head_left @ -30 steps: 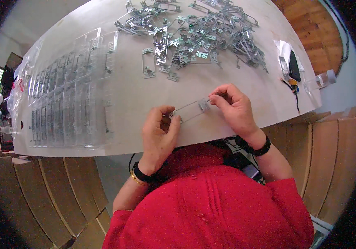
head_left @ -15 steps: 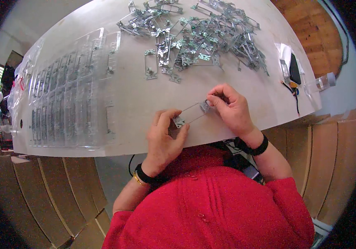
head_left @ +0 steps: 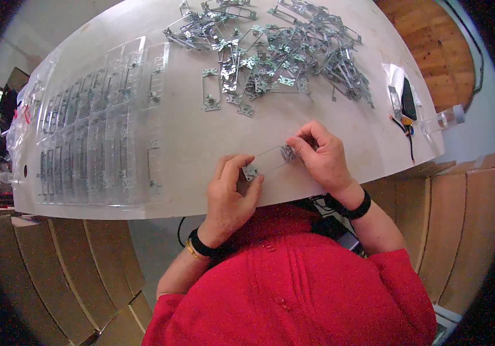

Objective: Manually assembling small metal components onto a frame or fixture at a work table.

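The frame (head_left: 251, 172) lies directly between the two hands, over the near part of the table (head_left: 193, 167), its long axis slanting from near left up to far right. Each hand has one end, so neither is clearly nearer. The left hand (head_left: 231, 193) is half curled, thumb and forefinger closed on the edges of the near-left plate, palm open beneath. The right hand (head_left: 327, 161) is drawn into a tight pinch at the far-right end; whether its fingertips also grip a small separate part, I cannot tell. The thin rods span the gap between the hands.

The table's front edge runs just below the left wrist, so room on the near side is tight. Beyond the frame, a strip of bare top reaches to the pile (head_left: 285, 79); leftward, another reaches to the clear tray (head_left: 138, 193), well apart from the left hand
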Action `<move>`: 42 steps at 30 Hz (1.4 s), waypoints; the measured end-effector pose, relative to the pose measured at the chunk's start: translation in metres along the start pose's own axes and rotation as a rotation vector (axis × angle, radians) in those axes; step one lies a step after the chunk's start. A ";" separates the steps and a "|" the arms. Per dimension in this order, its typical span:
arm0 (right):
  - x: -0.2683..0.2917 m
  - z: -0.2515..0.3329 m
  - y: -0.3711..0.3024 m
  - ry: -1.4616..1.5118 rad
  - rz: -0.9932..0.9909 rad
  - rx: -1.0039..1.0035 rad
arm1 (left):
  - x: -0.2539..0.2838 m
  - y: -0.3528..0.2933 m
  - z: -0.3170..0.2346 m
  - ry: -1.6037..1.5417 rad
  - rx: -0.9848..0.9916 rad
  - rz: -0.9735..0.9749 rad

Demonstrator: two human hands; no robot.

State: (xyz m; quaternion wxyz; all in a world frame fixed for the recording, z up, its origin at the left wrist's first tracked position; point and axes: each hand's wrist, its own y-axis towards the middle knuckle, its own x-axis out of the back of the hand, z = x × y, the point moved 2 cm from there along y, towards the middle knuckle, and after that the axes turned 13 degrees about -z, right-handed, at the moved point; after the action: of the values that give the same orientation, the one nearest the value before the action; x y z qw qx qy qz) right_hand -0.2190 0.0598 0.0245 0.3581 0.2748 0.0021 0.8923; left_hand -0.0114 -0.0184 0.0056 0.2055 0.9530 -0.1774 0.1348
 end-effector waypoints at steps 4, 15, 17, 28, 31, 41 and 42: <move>-0.001 -0.001 -0.001 0.008 -0.058 0.075 | 0.000 0.001 -0.002 -0.004 -0.020 0.002; 0.004 0.003 -0.004 0.008 -0.120 0.079 | -0.001 -0.002 0.000 0.007 -0.030 -0.006; 0.008 0.009 -0.005 0.042 -0.159 0.113 | 0.000 -0.002 0.001 0.009 -0.014 0.002; 0.016 0.006 -0.017 -0.011 -0.051 0.095 | -0.001 -0.002 0.003 -0.010 -0.054 -0.018; 0.016 0.007 -0.018 -0.012 -0.037 0.053 | -0.001 -0.002 0.003 0.001 -0.080 -0.030; 0.014 0.006 -0.018 -0.075 -0.031 0.127 | -0.001 -0.002 0.002 0.002 -0.056 -0.028; 0.014 0.008 -0.019 -0.075 -0.017 0.069 | -0.001 -0.002 0.001 0.008 -0.045 -0.025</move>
State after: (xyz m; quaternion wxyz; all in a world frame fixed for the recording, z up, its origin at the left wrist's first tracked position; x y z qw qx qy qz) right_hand -0.2119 0.0816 0.0341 0.3560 0.3200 0.0217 0.8777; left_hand -0.0114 -0.0169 0.0035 0.2292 0.9497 -0.1678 0.1320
